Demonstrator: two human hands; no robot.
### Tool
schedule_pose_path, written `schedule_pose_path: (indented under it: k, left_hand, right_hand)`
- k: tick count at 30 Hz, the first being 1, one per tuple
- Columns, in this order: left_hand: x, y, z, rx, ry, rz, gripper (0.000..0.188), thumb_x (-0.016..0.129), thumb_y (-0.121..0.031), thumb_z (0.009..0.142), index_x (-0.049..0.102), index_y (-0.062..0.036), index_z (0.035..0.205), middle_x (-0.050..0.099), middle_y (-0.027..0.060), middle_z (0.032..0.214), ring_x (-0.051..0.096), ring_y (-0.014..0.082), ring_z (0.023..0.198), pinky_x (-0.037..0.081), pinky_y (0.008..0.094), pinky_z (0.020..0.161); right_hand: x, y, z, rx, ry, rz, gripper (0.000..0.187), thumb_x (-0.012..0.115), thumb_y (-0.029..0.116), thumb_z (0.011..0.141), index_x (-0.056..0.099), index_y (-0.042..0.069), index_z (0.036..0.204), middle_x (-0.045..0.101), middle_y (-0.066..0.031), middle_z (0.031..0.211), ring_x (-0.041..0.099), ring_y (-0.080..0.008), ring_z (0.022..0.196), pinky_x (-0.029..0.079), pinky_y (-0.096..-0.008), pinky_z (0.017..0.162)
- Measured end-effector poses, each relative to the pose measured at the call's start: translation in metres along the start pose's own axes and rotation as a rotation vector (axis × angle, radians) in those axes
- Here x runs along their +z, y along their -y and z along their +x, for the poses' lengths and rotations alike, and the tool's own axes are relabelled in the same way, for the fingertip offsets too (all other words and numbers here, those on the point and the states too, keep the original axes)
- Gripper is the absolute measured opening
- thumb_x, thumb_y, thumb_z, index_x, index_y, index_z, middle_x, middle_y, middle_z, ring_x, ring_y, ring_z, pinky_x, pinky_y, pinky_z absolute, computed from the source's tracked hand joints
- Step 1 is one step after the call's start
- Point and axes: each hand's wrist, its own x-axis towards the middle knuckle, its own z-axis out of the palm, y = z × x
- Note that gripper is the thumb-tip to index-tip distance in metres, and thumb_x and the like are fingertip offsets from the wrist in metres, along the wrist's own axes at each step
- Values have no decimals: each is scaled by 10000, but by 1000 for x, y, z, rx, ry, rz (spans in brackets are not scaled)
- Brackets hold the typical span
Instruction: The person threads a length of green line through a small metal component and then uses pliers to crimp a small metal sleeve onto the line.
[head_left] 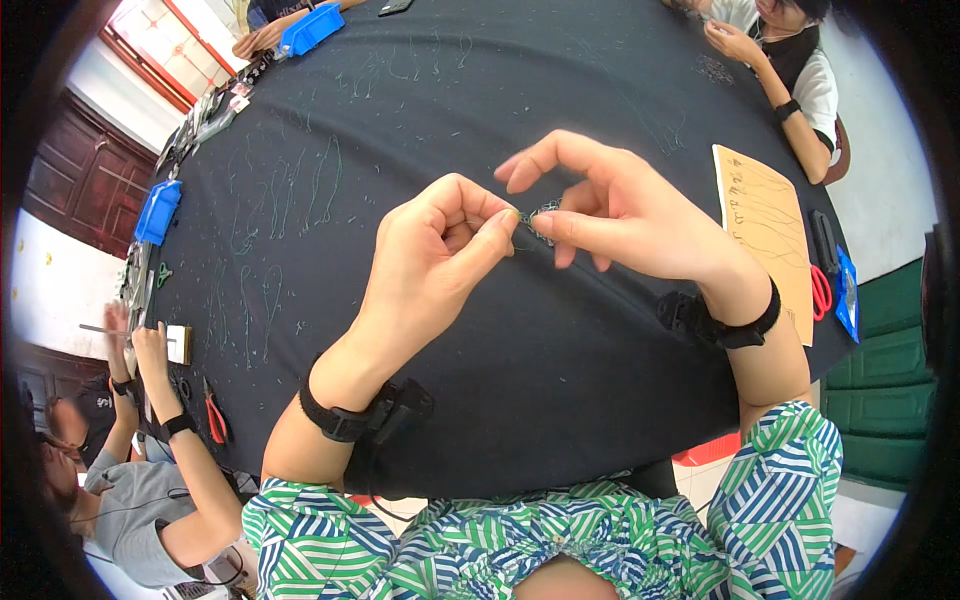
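Near the middle of the view, my left hand pinches the end of a small bundle of thin green cord between thumb and forefinger. Facing it from the right, my right hand has its thumb across the bundle and its lower fingers behind. Its forefinger is raised and bent, apart from the thumb. Part of the bundle is hidden behind the right thumb. Both hands are lifted above the black tablecloth. A black strap with a small box sits on each wrist.
Loose green cords lie across the cloth at left and far side. At right are a cardboard sheet with cords, red-handled scissors and a blue packet. Blue bins and red-handled pliers lie left. Other people sit around the table.
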Motion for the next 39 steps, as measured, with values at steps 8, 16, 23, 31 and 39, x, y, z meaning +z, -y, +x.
schedule_pose_path:
  k: [8, 16, 23, 31, 39]
  left_hand:
    - [-2, -5, 0, 0, -6, -40, 114, 627, -130, 954, 613, -18, 936, 624, -8, 786, 549, 28, 710, 419, 179, 625]
    - [-4, -10, -1, -4, -27, -208, 132, 632, -131, 948, 620, 1, 958, 661, 30, 804, 564, 18, 695, 420, 161, 602]
    - [-1, -3, 4, 50, -85, -214, 131, 626, -112, 947, 613, 18, 949, 664, 37, 813, 603, 36, 742, 460, 172, 647]
    - [-2, -3, 4, 137, -194, -40, 103, 639, -80, 931, 609, 15, 904, 652, 18, 766, 569, 12, 664, 433, 155, 585]
    - [-2, -6, 2, 104, -163, 106, 68, 630, -68, 943, 601, -7, 929, 632, 7, 806, 566, 15, 712, 419, 147, 616]
  right_hand:
    - [-6, -17, 6, 193, 116, 330, 181, 617, 226, 962, 613, 46, 965, 608, 14, 813, 580, -53, 720, 485, -207, 678]
    - [24, -28, 7, 166, 64, 547, 156, 626, 201, 952, 608, 47, 943, 599, 18, 824, 552, -51, 745, 462, -214, 694]
    - [44, -33, 1, 114, -50, 590, 155, 622, 185, 925, 615, 30, 936, 611, -3, 792, 567, -56, 711, 472, -212, 646]
    - [43, -23, -2, -123, -297, 179, 113, 651, 118, 887, 621, 16, 850, 557, 48, 640, 481, -9, 584, 375, -202, 521]
    - [31, -13, -3, -201, -348, -134, 68, 678, 86, 851, 645, 35, 882, 372, 38, 538, 328, -40, 497, 268, -245, 477]
